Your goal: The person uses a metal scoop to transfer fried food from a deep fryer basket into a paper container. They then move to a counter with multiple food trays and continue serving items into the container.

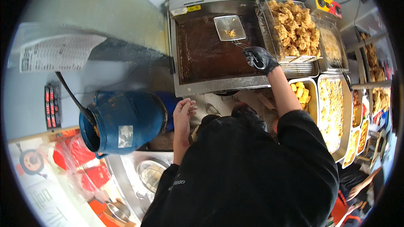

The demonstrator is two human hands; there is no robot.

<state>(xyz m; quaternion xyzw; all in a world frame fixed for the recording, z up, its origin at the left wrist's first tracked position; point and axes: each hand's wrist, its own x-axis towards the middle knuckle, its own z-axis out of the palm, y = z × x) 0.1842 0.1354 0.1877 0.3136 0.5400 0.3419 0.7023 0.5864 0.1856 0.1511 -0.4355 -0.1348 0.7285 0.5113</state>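
Note:
My right hand, in a black glove, grips the wire handle of a square mesh skimmer. A few golden crumbs lie on the skimmer's mesh, which is over the dark oil of a wide deep fryer. Bare and holding nothing, my left hand hangs in front of the fryer's near edge, its fingers loosely curled. To the right of the fryer's oil, a wire basket is heaped with fried, battered pieces.
A blue plastic barrel lies tilted at the left, a black pole in its mouth. Metal trays of fried food line the right side. Another person's arm shows at lower right. A round strainer rests in the sink area.

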